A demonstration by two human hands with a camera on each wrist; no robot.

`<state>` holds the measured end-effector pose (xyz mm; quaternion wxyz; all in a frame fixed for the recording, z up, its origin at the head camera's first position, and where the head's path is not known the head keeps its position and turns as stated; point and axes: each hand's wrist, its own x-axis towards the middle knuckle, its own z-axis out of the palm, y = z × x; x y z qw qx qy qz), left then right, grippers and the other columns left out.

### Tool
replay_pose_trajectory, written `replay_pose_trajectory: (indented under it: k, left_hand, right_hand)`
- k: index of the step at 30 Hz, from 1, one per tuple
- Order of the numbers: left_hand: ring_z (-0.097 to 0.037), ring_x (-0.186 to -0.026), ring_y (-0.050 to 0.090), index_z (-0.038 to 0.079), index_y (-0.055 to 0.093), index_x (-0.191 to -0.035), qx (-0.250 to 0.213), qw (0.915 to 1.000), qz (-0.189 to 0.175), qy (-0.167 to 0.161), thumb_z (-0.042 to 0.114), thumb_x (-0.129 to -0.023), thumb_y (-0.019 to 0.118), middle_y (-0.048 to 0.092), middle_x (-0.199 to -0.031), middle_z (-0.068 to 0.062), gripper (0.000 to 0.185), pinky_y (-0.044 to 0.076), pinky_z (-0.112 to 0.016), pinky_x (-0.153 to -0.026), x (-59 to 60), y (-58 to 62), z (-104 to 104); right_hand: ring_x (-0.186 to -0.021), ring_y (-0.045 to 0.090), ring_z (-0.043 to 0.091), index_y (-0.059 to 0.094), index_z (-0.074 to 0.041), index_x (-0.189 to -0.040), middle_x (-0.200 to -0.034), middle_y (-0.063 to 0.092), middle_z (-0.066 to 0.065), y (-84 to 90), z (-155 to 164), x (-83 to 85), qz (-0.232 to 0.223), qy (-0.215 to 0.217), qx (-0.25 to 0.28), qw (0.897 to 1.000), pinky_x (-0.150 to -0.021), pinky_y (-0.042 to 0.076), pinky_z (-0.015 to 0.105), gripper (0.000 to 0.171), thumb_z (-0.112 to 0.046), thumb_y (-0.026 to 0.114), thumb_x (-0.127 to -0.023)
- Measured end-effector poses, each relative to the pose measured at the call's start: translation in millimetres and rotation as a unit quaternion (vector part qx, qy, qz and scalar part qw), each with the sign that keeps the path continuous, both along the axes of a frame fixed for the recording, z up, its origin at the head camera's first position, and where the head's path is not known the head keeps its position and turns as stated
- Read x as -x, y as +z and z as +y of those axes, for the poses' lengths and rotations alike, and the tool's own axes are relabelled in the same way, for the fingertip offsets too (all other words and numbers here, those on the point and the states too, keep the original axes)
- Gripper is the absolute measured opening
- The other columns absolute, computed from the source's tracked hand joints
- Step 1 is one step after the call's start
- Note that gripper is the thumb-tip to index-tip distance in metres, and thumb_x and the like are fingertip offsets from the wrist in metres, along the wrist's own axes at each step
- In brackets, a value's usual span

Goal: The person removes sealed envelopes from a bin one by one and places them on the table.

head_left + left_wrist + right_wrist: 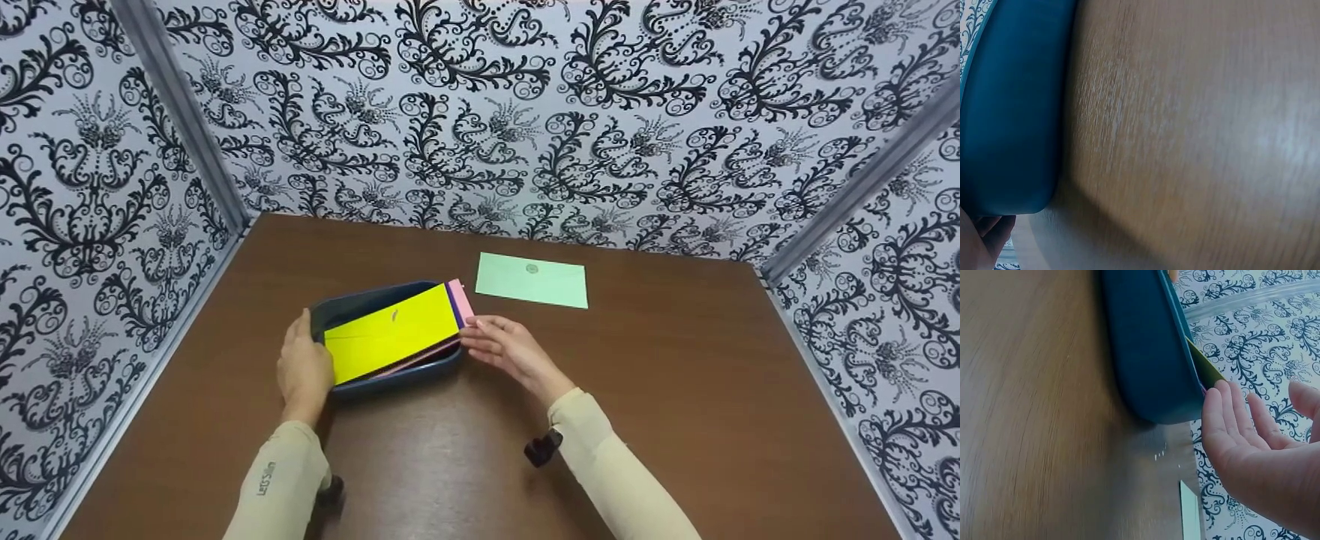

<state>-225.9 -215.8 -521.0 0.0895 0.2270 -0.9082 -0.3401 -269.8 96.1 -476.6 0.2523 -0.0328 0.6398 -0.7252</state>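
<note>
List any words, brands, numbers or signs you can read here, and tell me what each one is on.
"Let'sSlim": dark letters along the left sleeve, a little blurred.
Round mark on the pale green paper: too small to tell whether it holds any writing.
Small mark on the yellow paper: too small to make out.
I can read no other words and no numbers.
</note>
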Motion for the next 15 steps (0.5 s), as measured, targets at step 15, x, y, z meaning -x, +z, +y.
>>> replay_pose_trajectory:
  k: [15]
  left_hand:
    - [-0.028, -0.066, 0.053, 0.011, 0.026, -0.158, -0.001, 0.9998, 0.018, -0.001, 0.003, -0.099, 0.038, 0.034, -0.16, -0.019, 0.061, 0.053, -0.044, -0.074, -1.3, -0.2, 0]
  right_hand:
    - [-0.088, 0.069, 0.016, 0.049, 0.002, -0.136, -0.101, 0.066, 0.006, -6.0, -25, 4.2, -0.036, -0.049, 0.063, 0.996, -0.094, 0.058, 0.036, 0.041, -0.012, 0.059, -0.099]
